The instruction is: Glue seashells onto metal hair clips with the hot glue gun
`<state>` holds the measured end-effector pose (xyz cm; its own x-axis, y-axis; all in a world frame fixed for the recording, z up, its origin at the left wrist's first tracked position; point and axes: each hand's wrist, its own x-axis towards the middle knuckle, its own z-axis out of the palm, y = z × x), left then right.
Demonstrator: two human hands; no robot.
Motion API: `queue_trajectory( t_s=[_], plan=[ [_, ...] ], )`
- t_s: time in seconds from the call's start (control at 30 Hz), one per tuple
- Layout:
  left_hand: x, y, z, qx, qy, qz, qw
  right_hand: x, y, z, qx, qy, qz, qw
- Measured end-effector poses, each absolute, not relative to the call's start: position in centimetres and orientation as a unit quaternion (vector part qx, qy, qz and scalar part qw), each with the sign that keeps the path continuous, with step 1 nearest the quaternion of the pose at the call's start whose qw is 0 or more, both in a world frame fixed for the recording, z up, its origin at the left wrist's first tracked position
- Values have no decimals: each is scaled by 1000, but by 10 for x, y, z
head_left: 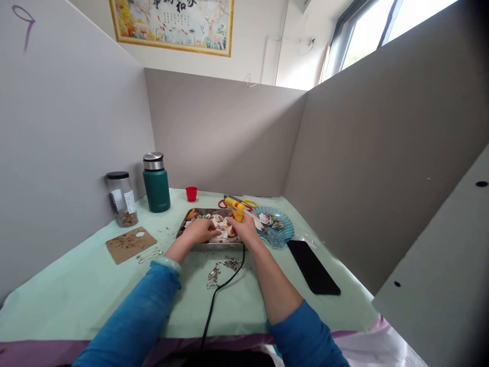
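Note:
My right hand is closed around a yellow hot glue gun, over the right end of a metal tray. A pale glue stick sticks out of the gun's back, and a black cord runs from it toward me. Above the tray's middle, my left hand has its thumb and fingers drawn together; what is between them, if anything, is too small to make out. Shells in white, pink and orange fill the tray. Small metal pieces, like pins or clips, lie in front of it.
On the left stand a green flask, a jar and brown cardboard beside metal pins. Behind the tray are a red cup and scissors. A blue plate with shells and a black phone-like slab lie right. Partitions surround the table.

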<state>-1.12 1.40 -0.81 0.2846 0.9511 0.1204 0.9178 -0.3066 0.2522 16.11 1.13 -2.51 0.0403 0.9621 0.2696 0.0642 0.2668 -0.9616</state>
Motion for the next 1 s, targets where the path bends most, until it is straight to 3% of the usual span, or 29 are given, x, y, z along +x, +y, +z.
queue_trajectory(
  t_s=[0.13, 0.23, 0.47, 0.57, 0.73, 1.0],
  plan=[
    [6, 17, -11, 798, 584, 130, 77, 160, 12, -27, -451, -555, 416, 562],
    [5, 22, -12, 783, 568, 217, 130, 161, 14, -27, -454, -551, 414, 565],
    [-17, 23, -14, 602, 505, 395, 477, 161, 12, -25, -457, -553, 405, 567],
    [-22, 22, -15, 539, 450, 426, 571, 161, 10, -23, -452, -549, 412, 570],
    [-26, 23, -16, 520, 414, 431, 611, 160, 8, -21, -452, -549, 412, 570],
    [-23, 22, -16, 504, 427, 464, 591, 161, 9, -22, -442, -543, 426, 573]
  ],
)
